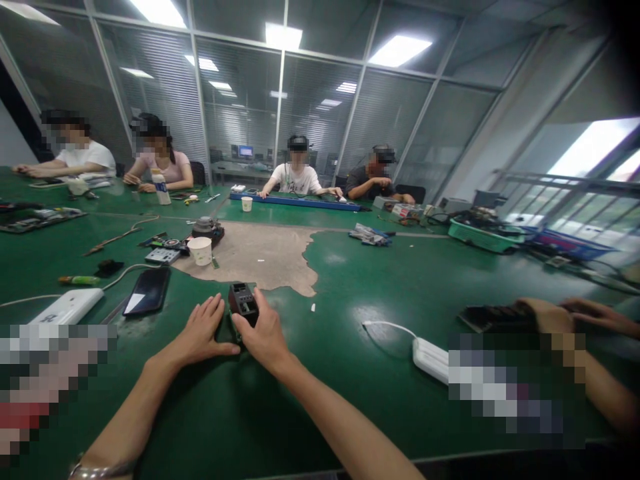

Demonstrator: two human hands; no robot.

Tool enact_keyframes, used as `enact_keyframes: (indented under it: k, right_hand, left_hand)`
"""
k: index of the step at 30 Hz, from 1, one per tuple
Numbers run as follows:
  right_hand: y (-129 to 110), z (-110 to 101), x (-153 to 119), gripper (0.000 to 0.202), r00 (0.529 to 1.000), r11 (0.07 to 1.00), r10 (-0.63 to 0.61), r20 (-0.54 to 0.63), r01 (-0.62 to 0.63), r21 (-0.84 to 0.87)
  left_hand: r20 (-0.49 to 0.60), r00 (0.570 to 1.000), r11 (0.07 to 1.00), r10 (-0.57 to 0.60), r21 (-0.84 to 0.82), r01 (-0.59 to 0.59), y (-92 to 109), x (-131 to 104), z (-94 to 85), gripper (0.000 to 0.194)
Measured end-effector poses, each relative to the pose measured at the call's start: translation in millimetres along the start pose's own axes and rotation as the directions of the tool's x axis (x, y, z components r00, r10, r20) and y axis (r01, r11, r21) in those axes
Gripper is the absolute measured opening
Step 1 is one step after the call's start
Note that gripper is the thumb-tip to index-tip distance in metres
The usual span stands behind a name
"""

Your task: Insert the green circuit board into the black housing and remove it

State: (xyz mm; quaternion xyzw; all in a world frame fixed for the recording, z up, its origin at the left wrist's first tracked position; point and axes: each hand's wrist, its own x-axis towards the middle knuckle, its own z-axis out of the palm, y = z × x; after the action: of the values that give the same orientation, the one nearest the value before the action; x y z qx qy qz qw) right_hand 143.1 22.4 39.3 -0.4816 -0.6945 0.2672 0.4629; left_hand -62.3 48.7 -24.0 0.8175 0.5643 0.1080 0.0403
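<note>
A small black boxy device point(243, 301) with slots and openings on its upper face stands on the green table in front of me. My right hand point(267, 333) is closed around its right side, thumb on the near edge and fingers along the far side. Palm down on the table, my left hand point(204, 330) lies just left of the device, fingers stretched out and holding nothing. Its thumb points toward the device's base; whether it touches is unclear. A dark smartphone point(147, 292) lies to the left of that hand.
Beyond the device are a brown sheet point(265, 257), a paper cup point(201, 251) and electronic parts point(165, 255). White power strips point(433, 360) lie at both sides. At the right, another person's hands point(545, 313) hold a dark part. Several people sit across the green table point(340, 400).
</note>
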Motion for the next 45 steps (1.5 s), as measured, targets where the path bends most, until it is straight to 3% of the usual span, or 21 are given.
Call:
enact_keyframes:
  k: [7, 13, 20, 24, 31, 38, 45]
  right_hand:
    - [-2.8, 8.6, -0.6, 0.076, 0.996, 0.994, -0.042, 0.084, 0.051, -0.098]
    - [3.0, 10.0, -8.4, 0.077, 0.991, 0.988, -0.103, 0.084, 0.112, -0.11]
    - [8.3, 11.0, -13.6, 0.083, 0.993, 0.99, -0.03, 0.113, 0.046, -0.137]
    - [15.8, 12.4, -17.6, 0.093, 0.988, 0.99, -0.054, 0.147, 0.072, -0.121]
    - [23.8, 13.3, -17.7, 0.088, 0.994, 0.996, -0.079, 0.079, 0.082, -0.044]
    - [23.2, 17.3, -19.1, 0.08, 0.998, 0.999, -0.026, 0.054, 0.024, 0.024]
    - [4.2, -6.2, -5.5, 0.078, 0.996, 0.995, -0.084, -0.041, 0.086, 0.044]
  left_hand:
    - [0.006, 0.999, 0.999, -0.039, -0.027, 0.039, -1.4, -1.7, -3.5, 0.131]
    - [0.008, 0.999, 0.998, -0.053, -0.015, 0.053, -0.2, -3.0, -5.7, 0.131]
    - [0.018, 0.998, 0.999, -0.053, 0.003, 0.053, 0.5, -2.5, -5.5, 0.128]
    - [0.043, 0.998, 0.999, -0.052, 0.005, 0.051, -0.4, -2.6, -5.1, 0.126]
    - [0.011, 0.999, 0.999, -0.04, -0.016, 0.04, -1.5, -2.0, -3.2, 0.131]
    - [0.011, 0.999, 0.999, -0.043, -0.001, 0.043, -3.5, -1.7, 1.3, 0.129]
    - [0.005, 1.0, 1.0, -0.014, -0.017, 0.014, -4.7, -1.5, 0.4, 0.128]
